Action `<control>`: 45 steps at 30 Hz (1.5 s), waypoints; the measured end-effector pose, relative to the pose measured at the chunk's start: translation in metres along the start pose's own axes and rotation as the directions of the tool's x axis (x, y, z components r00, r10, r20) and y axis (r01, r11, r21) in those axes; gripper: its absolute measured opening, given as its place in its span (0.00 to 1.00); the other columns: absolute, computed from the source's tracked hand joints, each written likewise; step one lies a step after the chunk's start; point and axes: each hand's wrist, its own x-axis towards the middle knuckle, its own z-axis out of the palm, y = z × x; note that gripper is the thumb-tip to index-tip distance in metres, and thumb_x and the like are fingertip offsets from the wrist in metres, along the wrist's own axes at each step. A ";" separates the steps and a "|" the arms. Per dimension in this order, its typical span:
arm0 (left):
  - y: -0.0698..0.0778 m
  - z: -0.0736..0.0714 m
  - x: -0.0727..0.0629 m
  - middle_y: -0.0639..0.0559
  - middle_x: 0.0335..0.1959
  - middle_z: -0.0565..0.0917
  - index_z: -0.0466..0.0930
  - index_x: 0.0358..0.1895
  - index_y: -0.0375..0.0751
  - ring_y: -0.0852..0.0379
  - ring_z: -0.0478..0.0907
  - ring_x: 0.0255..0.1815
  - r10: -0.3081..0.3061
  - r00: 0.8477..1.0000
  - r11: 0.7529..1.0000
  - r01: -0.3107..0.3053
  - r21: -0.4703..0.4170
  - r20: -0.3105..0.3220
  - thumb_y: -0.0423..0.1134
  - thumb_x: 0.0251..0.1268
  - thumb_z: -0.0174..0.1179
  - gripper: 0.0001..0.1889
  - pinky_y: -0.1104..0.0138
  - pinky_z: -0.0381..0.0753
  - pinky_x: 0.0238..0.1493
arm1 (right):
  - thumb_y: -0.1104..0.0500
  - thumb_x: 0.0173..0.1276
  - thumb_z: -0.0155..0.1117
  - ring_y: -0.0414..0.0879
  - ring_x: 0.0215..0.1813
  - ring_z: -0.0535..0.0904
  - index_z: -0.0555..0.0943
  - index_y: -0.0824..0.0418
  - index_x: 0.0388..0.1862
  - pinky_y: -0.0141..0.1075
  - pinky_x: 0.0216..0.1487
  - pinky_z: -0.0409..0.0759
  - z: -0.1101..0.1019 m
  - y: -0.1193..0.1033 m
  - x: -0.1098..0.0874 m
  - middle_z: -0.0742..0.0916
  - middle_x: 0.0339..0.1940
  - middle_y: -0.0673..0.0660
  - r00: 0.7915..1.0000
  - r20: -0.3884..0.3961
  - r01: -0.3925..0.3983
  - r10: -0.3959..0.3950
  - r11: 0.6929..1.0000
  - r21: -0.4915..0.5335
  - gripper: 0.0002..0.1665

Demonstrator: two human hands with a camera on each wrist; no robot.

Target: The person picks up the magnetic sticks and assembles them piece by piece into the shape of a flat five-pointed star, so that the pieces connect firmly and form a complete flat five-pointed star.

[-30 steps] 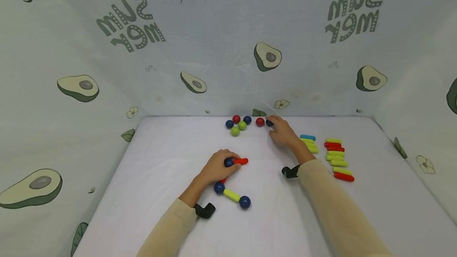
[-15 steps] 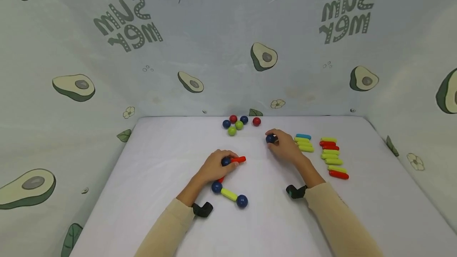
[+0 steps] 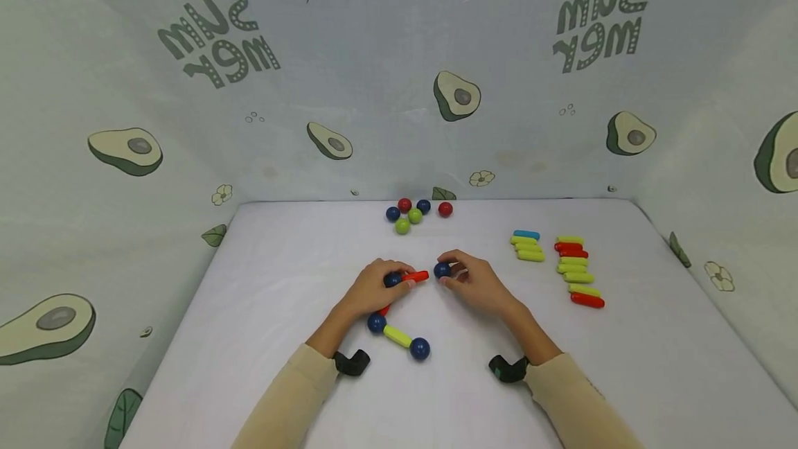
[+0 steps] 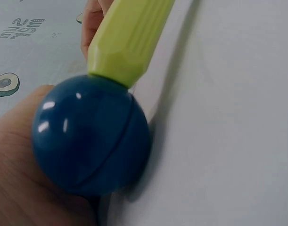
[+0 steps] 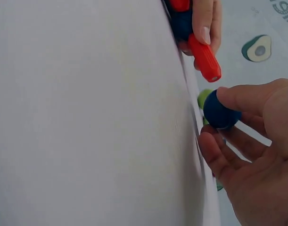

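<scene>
My left hand grips a dark blue ball in a chain of balls and sticks. From that ball a red stick points right, its far end free. A second red stick, mostly under the hand, runs to another blue ball. A yellow-green stick joins that one to a blue end ball. Between thumb and fingers my right hand pinches a loose blue ball, a short gap from the red stick's free end. Close up in the left wrist view are a blue ball and yellow-green stick.
Several red, blue and green balls lie at the table's back edge. To the right are two columns of sticks, a short one with a blue stick on top and a longer one of yellow-green and red sticks. A printed curtain hangs behind.
My right hand has taken the blue ball from the back row and brought it nearer and leftward, close to the red stick. My left hand keeps its hold on the chain.
</scene>
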 end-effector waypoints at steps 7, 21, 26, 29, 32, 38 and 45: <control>0.000 0.000 0.002 0.55 0.56 0.84 0.85 0.58 0.60 0.55 0.75 0.51 0.020 1.000 1.000 -0.020 0.011 -0.002 0.53 0.70 0.63 0.16 0.56 0.75 0.56 | 0.62 0.72 0.68 0.52 0.58 0.83 0.76 0.57 0.67 0.49 0.63 0.82 0.008 -0.001 -0.001 0.83 0.63 0.59 1.000 -0.001 0.014 -0.014 0.999 0.042 0.26; 0.008 -0.003 0.003 0.59 0.44 0.80 0.79 0.66 0.55 0.58 0.71 0.37 0.027 1.000 1.000 -0.027 0.009 0.005 0.55 0.68 0.66 0.25 0.69 0.70 0.36 | 0.66 0.72 0.67 0.53 0.59 0.84 0.77 0.61 0.63 0.46 0.63 0.82 0.022 -0.007 0.008 0.85 0.59 0.61 0.998 0.026 0.049 -0.053 0.988 0.144 0.22; 0.010 -0.004 0.004 0.58 0.46 0.82 0.79 0.68 0.57 0.59 0.71 0.33 0.065 0.998 0.996 -0.067 0.065 0.024 0.48 0.71 0.64 0.23 0.70 0.69 0.33 | 0.61 0.76 0.64 0.52 0.59 0.83 0.77 0.59 0.63 0.48 0.63 0.81 0.008 -0.003 0.003 0.85 0.58 0.58 0.999 -0.052 -0.003 0.006 0.999 0.046 0.19; 0.012 -0.004 0.004 0.58 0.47 0.83 0.78 0.69 0.58 0.60 0.71 0.31 0.062 0.998 0.993 -0.064 0.100 0.028 0.47 0.72 0.61 0.23 0.69 0.70 0.33 | 0.59 0.78 0.61 0.54 0.60 0.80 0.77 0.59 0.64 0.52 0.64 0.80 -0.016 0.011 -0.006 0.84 0.59 0.59 0.979 -0.187 -0.086 0.075 0.995 -0.056 0.18; 0.014 -0.005 0.002 0.58 0.47 0.83 0.78 0.69 0.60 0.59 0.71 0.30 0.042 0.999 0.992 -0.045 0.122 0.021 0.46 0.71 0.61 0.23 0.68 0.69 0.33 | 0.60 0.78 0.59 0.62 0.64 0.75 0.77 0.62 0.64 0.59 0.66 0.76 -0.045 0.031 -0.015 0.82 0.63 0.65 0.954 -0.287 -0.135 0.086 0.979 -0.155 0.19; 0.013 -0.006 0.001 0.58 0.48 0.83 0.79 0.68 0.62 0.59 0.72 0.32 0.049 0.998 0.990 -0.052 0.131 0.028 0.50 0.71 0.62 0.22 0.68 0.69 0.33 | 0.63 0.75 0.59 0.72 0.72 0.67 0.75 0.69 0.67 0.67 0.70 0.67 -0.077 0.059 -0.027 0.75 0.69 0.74 0.943 -0.317 -0.205 0.105 0.931 -0.303 0.24; 0.013 -0.003 0.001 0.59 0.47 0.84 0.80 0.67 0.63 0.60 0.72 0.32 0.061 0.998 0.993 -0.063 0.104 0.023 0.50 0.72 0.63 0.21 0.69 0.69 0.32 | 0.65 0.74 0.61 0.71 0.68 0.70 0.76 0.70 0.66 0.65 0.67 0.72 -0.078 0.065 -0.031 0.77 0.65 0.74 0.949 -0.277 -0.241 0.149 0.911 -0.335 0.24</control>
